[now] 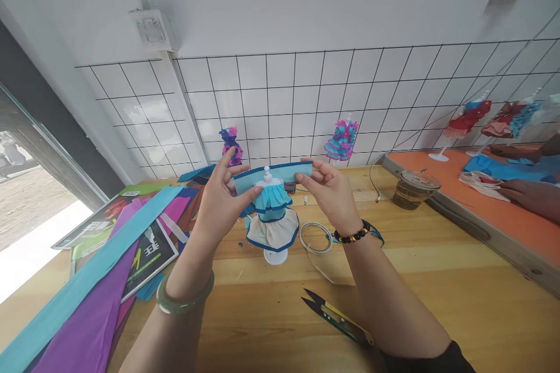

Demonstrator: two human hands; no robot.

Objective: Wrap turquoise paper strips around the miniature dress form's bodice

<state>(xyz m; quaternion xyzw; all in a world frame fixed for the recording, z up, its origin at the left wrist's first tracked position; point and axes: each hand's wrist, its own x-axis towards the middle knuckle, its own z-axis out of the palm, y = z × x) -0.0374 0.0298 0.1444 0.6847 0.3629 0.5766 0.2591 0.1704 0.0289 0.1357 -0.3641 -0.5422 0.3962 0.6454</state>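
Note:
A light-blue strip (pixel 289 172) with a darker blue edge is stretched level behind the neck of a small white dress form. My left hand (pixel 225 198) pinches its left end, and my right hand (pixel 328 189) pinches its right end between thumb and fingers. Between my hands, the form wears a miniature dress (pixel 273 227) with a blue ruffled top and a pale skirt edged in blue. The form's white round base (pixel 275 256) rests on the wooden table. Thread snips (pixel 336 317) lie in front of my right forearm, and a roll of narrow tape (pixel 315 238) lies right of the dress.
Coloured paper strips (pixel 109 256) and magazines (pixel 151 250) cover the left side. Two small dresses (pixel 343 140) stand by the tiled wall. A glass bowl (pixel 413 189) of liquid sits right, beside an orange table (pixel 494 210) where another person's hands (pixel 529 192) handle blue material.

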